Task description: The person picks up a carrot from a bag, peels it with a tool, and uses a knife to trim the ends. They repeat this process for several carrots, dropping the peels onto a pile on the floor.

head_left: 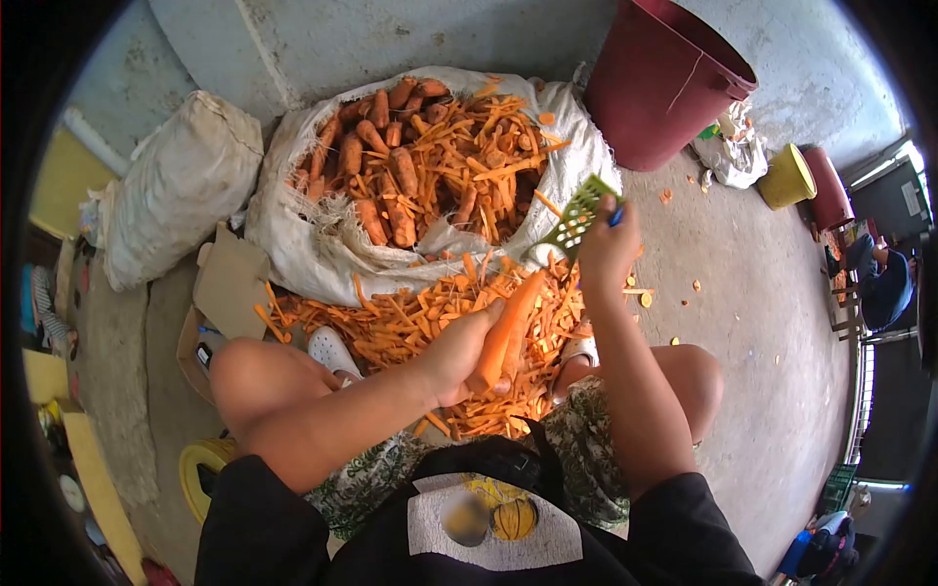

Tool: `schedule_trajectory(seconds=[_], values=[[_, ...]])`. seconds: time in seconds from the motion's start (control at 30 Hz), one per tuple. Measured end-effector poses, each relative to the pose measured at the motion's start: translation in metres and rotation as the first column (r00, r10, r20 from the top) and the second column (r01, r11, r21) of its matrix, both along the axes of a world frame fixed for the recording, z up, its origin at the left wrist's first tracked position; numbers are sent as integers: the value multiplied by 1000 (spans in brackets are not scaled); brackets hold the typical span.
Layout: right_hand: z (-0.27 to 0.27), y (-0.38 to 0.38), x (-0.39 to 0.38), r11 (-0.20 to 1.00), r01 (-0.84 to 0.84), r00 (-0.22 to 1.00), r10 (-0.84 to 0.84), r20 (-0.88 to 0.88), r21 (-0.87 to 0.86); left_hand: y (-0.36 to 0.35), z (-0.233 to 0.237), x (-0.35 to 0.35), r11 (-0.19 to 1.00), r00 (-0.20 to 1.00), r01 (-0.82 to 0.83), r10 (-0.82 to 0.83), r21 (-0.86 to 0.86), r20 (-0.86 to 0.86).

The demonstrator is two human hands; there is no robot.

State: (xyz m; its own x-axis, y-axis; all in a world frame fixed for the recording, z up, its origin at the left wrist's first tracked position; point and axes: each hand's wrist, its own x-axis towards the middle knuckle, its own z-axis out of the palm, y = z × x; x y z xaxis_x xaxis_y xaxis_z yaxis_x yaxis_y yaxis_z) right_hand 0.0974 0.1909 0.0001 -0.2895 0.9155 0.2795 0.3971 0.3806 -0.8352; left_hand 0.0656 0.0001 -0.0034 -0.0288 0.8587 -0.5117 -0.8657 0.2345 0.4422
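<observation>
My left hand (461,354) is closed around a peeled, bright orange carrot (506,332), which points up and to the right. To its right and a little higher, my right hand (611,249) grips a flat green tool (578,221) full of holes; a bit of blue shows by the fingers. This tool is apart from the carrot. Below both hands, a heap of carrot peelings (391,327) spreads over the floor between my feet. Just beyond lies an opened white sack (293,239) with unpeeled carrots (403,171) and more peelings on top.
A tall dark red bin (650,98) stands behind the sack on the right. At left are a full white sack (181,190) and an open cardboard box (230,278). A yellow bucket (786,178) is farther right; a person (884,283) sits at the right edge.
</observation>
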Motion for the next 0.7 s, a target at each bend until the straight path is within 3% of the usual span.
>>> schedule_trajectory(seconds=[0.03,0.07,0.13,0.17,0.23,0.27,0.33,0.37,0.43,0.53,0.57,0.63,0.7], values=[[-2,11,1,988,81,996,-85,20,130,0,4,0,999,1000,17,-16,30,-18],[-6,24,3,988,81,996,-84,18,130,-2,13,0,999,1000,16,-16,29,-19],[-2,35,4,992,127,985,-129,-113,-22,-3,36,1,998,974,50,-54,-24,-218],[-3,35,6,992,126,985,-127,-113,-21,-2,31,-1,999,974,49,-53,-22,-219],[24,13,8,990,-65,989,47,-143,-124,1,10,-5,998,919,-51,30,-45,-393],[22,11,8,993,-110,993,108,-38,-36,2,3,-9,998,919,-56,34,-43,-393],[25,7,8,986,-163,985,164,56,-16,5,-2,-22,997,589,52,19,61,-808],[27,4,9,977,-213,966,210,151,-1,5,-3,-28,997,587,50,21,62,-809],[33,-2,11,974,-226,965,224,133,1,2,5,-40,981,172,123,-173,-153,-970],[32,-4,13,964,-266,946,259,197,14,3,15,-48,992,253,55,-125,-115,-959],[25,-2,14,915,-403,885,395,246,-20,3,16,-50,992,250,54,-123,-114,-960],[29,-13,16,786,-612,716,598,360,-87,3,18,-52,1000,55,20,-22,-21,-998],[38,-27,18,693,-697,515,662,544,-183,6,10,-52,1000,68,3,12,12,-998]])
